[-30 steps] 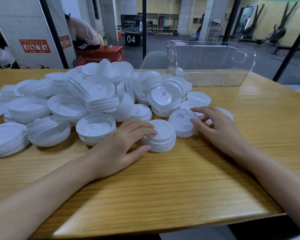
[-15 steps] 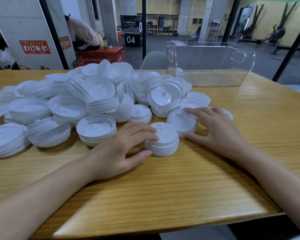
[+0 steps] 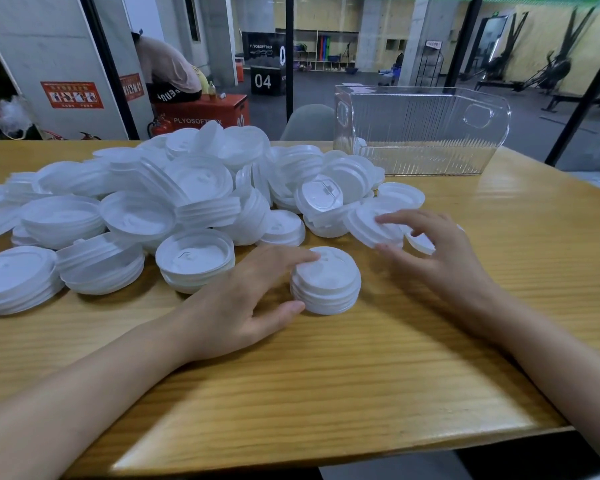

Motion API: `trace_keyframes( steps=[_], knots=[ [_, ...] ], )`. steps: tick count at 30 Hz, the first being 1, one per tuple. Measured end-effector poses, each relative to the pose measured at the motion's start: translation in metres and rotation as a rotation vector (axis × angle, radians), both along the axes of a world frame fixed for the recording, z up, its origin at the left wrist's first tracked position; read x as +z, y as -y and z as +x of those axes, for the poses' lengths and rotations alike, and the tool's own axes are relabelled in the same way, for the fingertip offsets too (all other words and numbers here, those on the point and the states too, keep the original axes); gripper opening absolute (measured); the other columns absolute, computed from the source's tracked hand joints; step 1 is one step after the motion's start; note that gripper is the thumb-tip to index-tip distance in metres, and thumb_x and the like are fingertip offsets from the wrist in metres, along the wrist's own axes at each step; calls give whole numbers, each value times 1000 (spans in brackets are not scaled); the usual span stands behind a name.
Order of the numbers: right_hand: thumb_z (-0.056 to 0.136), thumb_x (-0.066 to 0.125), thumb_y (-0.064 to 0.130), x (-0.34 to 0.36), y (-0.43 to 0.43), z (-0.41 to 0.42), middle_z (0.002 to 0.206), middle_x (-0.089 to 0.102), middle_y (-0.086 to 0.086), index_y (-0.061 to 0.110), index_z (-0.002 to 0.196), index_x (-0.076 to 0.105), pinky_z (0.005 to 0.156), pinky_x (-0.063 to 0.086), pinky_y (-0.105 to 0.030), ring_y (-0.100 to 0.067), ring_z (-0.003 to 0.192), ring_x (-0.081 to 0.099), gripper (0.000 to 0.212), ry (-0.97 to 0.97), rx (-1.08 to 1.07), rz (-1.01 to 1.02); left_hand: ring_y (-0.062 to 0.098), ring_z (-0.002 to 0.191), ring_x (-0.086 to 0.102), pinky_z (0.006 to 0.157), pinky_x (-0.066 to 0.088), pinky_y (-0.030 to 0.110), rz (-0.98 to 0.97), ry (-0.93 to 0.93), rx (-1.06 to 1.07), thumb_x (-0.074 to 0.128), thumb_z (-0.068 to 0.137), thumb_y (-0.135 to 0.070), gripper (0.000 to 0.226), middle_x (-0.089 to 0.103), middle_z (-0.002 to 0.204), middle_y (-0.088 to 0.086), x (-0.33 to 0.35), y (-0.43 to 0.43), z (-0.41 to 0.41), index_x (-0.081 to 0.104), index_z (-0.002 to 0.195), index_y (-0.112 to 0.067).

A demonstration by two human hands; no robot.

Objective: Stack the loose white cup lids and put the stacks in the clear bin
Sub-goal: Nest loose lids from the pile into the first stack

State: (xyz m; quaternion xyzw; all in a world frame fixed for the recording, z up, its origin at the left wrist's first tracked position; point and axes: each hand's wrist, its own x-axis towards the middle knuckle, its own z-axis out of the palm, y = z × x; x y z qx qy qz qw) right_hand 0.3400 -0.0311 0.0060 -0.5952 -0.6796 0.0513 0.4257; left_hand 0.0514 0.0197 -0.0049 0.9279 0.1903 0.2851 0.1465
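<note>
My left hand [image 3: 250,296] clamps the short stack of white plastic cup lids [image 3: 326,285], fingers on top, thumb at its side, steadying it for the tilted white lid [image 3: 371,225] my right hand [image 3: 444,258] pinches just right of it; the ribbed clear bin [image 3: 420,129] stands well behind.

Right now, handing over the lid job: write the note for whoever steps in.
Left hand grips the short lid stack on the table, near middle.
Right hand pinches a single lid, tilted, beyond and right of that stack.
Clear bin stands far right; no stack visible inside.
Done: several short stacks within the lid pile, none binned.
Left: add the lid, finish stacking, load the bin.
</note>
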Motion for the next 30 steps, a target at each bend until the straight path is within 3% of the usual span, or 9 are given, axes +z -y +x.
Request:
trace_keyframes(
  steps=[2, 4, 8, 12, 18, 25, 30],
  knots=[
    [78, 68, 50, 4, 5, -6, 119, 62, 26, 41, 114, 67, 86, 32, -7, -6, 113, 48, 36, -88, 109, 5, 3, 134, 41, 109, 35, 21, -53, 39, 27, 58, 92, -40, 62, 42, 145, -14, 0, 0, 0, 33, 147, -27],
    [77, 69, 51, 4, 7, -14, 122, 61, 22, 39, 115, 68, 91, 31, -6, -7, 118, 48, 39, -45, 209, 1, 10, 138, 38, 111, 36, 31, -66, 77, 50, 58, 92, -41, 67, 38, 149, -12, -1, -1, 0, 28, 150, -25],
    [76, 69, 54, -2, 4, -22, 123, 60, 19, 41, 115, 69, 102, 33, -19, -13, 118, 46, 41, 44, 308, -56, 11, 140, 36, 113, 35, 34, -27, 81, 56, 57, 92, -41, 68, 35, 150, -11, -1, -2, 1, 26, 150, -24],
    [76, 68, 57, -2, 3, -22, 124, 58, 18, 41, 117, 68, 104, 37, -31, -16, 117, 45, 44, 106, 309, -54, 6, 138, 37, 112, 33, 25, -5, 61, 38, 57, 92, -40, 66, 36, 148, -15, 0, 0, 2, 26, 149, -29],
    [76, 67, 60, -4, 0, -28, 123, 57, 19, 41, 117, 69, 101, 39, -44, -19, 113, 45, 45, 151, 303, -30, 9, 134, 41, 109, 38, 29, 6, 38, 30, 58, 93, -38, 62, 42, 144, -12, -1, -1, 2, 31, 147, -26],
    [76, 64, 65, -4, -1, -31, 122, 55, 21, 47, 116, 68, 100, 39, -39, -14, 107, 42, 45, 182, 297, -43, 4, 132, 41, 110, 28, 16, 94, 20, 14, 57, 93, -35, 54, 44, 142, -10, 2, 0, 3, 42, 142, -17],
    [76, 62, 66, -3, 0, -31, 122, 57, 19, 47, 117, 67, 100, 37, -35, -15, 109, 43, 45, 199, 300, -35, 11, 132, 43, 109, 31, 20, 98, -18, 6, 56, 95, -36, 43, 46, 141, -6, 0, -1, 3, 51, 135, -21]
  ],
)
